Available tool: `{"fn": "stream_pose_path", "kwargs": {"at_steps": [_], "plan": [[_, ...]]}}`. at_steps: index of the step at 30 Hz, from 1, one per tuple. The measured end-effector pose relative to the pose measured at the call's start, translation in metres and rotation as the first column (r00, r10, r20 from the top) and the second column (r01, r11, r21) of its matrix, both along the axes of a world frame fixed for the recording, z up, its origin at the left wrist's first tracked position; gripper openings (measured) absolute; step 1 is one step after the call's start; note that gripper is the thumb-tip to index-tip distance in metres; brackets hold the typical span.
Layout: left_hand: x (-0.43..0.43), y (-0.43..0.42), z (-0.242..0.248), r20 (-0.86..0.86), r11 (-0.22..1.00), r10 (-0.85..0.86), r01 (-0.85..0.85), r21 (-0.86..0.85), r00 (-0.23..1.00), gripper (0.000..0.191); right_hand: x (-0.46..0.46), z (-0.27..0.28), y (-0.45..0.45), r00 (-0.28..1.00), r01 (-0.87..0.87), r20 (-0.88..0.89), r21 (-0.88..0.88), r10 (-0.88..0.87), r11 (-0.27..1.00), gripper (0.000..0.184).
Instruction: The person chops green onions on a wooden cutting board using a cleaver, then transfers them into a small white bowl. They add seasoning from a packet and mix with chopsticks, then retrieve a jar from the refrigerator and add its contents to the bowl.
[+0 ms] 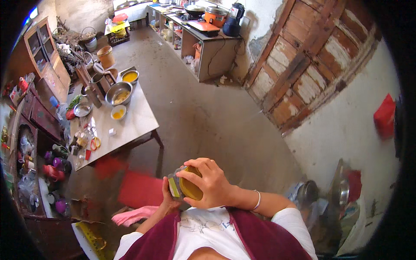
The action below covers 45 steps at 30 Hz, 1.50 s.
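Observation:
Close before my chest, a jar (177, 185) with a yellowish-green label is held between both hands. My left hand (169, 195) grips its body from the left and below. Over its round mustard-yellow lid (191, 183), my right hand (208, 183) is closed, fingers along the rim. The lid sits on the jar. A silver-coloured bangle (257, 200) circles my right wrist. What fills the jar cannot be made out.
At the left, a table (139, 117) bears metal bowls (119, 93), a small bowl with yellow content (118, 112) and orange-handled scissors (95, 143). A counter (214, 58) with cookware stands farther back. A wooden door (305, 65) is at the right.

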<state>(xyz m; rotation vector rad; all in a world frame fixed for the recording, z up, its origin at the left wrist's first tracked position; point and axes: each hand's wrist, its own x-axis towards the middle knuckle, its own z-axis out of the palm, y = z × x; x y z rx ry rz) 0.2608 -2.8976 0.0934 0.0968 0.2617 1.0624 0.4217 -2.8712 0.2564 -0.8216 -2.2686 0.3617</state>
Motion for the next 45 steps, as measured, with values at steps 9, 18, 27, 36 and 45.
{"fn": "stream_pose_path", "kwargs": {"at_steps": [9,18,27,36,45], "plan": [[0.07,0.186,0.007,0.037,0.986,-0.11,0.114,-0.124,0.993,0.082,0.071,0.018,0.224,0.766,-0.636,0.07,-0.057,0.639,0.769,0.06],[0.05,0.439,0.001,0.012,0.997,0.04,-0.039,-0.062,0.999,0.083,0.063,0.028,0.466,0.921,-0.107,0.337,-0.259,0.194,0.96,0.077],[-0.003,0.683,0.014,0.001,0.995,0.023,-0.023,-0.102,1.0,0.084,0.029,0.049,0.722,0.894,-0.349,0.23,-0.179,0.384,0.92,0.071],[-0.042,0.932,0.007,0.011,0.983,0.16,-0.159,-0.09,0.987,0.087,-0.023,0.03,1.008,0.702,-0.635,0.27,-0.179,0.658,0.751,0.086],[-0.108,1.151,-0.002,-0.001,0.88,0.466,-0.464,-0.099,0.885,0.085,-0.119,0.029,1.269,0.688,-0.609,0.309,-0.247,0.657,0.754,0.082]]}}
